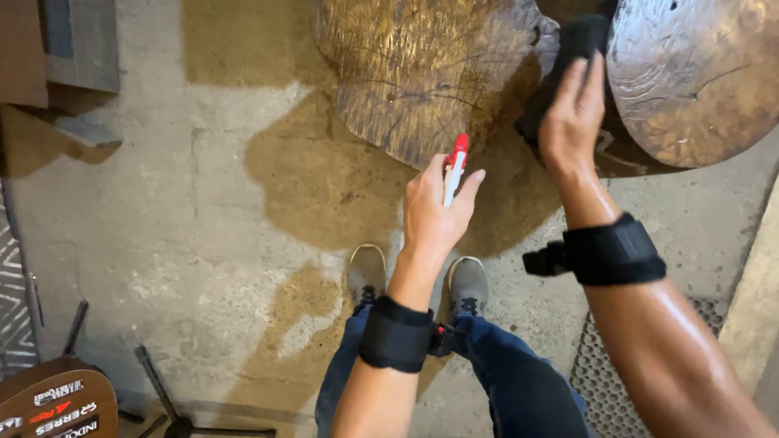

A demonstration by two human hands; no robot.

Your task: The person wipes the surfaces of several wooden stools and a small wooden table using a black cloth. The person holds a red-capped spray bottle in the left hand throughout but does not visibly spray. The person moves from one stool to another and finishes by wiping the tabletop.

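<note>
My left hand (434, 211) grips a spray bottle (454, 166) with a white neck and a red nozzle, held just below the edge of a wet, dark wooden slab (422, 73). My right hand (572, 113) presses a black cloth (572, 45) into the gap between that slab and a second round wooden slab (690, 81) at the right. Both wrists wear black straps. The bottle's body is hidden behind my left hand.
The concrete floor (203, 227) shows wet patches under the slabs. My grey shoes (369, 272) and blue jeans are below. A metal grate (604, 373) lies at lower right. A dark stand and a round brown board (57, 401) sit at lower left.
</note>
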